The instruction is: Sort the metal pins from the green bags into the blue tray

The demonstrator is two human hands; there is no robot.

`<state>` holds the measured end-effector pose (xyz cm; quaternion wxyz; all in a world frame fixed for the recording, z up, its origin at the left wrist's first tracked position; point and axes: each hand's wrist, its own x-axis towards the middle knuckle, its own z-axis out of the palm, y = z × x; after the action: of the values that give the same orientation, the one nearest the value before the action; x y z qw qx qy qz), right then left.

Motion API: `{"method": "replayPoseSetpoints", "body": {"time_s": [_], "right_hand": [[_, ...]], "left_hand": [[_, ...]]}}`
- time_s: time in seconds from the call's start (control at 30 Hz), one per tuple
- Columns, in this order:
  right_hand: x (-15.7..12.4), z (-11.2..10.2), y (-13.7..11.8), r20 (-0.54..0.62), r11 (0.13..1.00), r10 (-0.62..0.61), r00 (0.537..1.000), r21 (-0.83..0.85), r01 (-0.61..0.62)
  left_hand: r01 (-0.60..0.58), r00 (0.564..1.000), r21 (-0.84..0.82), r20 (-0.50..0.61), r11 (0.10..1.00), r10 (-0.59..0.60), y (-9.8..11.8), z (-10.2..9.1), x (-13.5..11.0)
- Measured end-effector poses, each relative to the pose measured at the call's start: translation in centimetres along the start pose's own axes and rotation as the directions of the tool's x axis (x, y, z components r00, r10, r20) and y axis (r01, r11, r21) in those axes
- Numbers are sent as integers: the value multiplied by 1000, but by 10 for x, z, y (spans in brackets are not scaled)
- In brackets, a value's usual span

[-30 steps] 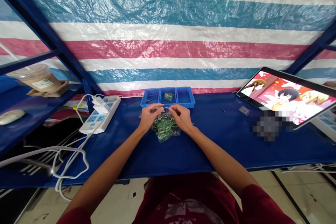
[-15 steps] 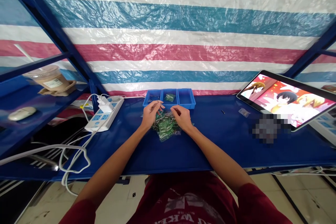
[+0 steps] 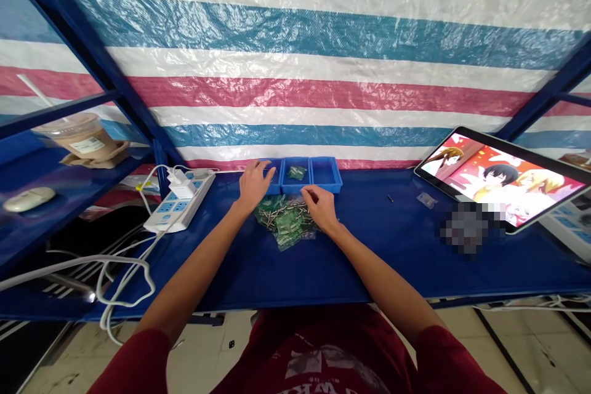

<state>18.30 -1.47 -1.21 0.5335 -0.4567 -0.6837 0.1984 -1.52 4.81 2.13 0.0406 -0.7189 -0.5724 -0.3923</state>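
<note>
My left hand (image 3: 255, 186) is at the left blue bin (image 3: 277, 187), covering part of it; its fingers are apart and nothing shows in them. My right hand (image 3: 322, 206) rests at the right edge of a pile, thumb and fingers pinched together; whatever they hold, if anything, is too small to make out. The pile mixes small green plastic bags (image 3: 287, 233) with loose metal screws or pins (image 3: 272, 217). One green packet (image 3: 296, 172) lies in the middle bin (image 3: 295, 188). To its right stands another blue bin (image 3: 325, 176).
On the left is a white power strip (image 3: 178, 206) with cables. A shelf there bears an iced drink cup (image 3: 85, 140) and a mouse (image 3: 29, 199). Rightward lie a small dark pin (image 3: 390, 198), a clear packet (image 3: 426, 199) and a tablet (image 3: 503, 178) playing a cartoon.
My left hand has moved left and away from me, off the pile to the left bin, and its fingers have spread. My right hand has stayed pinched at the pile.
</note>
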Motion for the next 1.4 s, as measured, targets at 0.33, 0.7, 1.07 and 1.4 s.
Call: {"method": "replayPoseSetpoints", "body": {"time_s": [0.33, 0.7, 1.07, 1.4], "right_hand": [[2, 0, 8, 66, 994, -34, 997, -105, 41], [1, 2, 8, 85, 992, -45, 995, -116, 54], [1, 3, 9, 81, 992, -37, 996, -114, 46], [0, 3, 9, 90, 993, -32, 995, -109, 42]], "left_hand": [[-272, 852, -36, 455, 962, 258, 2, -12, -32], [-341, 740, -86, 589, 936, 324, -7, -5, -36], [-404, 741, -87, 552, 911, 382, -5, -4, -38], [-503, 748, 41, 522, 863, 411, -3, -3, -39]]}}
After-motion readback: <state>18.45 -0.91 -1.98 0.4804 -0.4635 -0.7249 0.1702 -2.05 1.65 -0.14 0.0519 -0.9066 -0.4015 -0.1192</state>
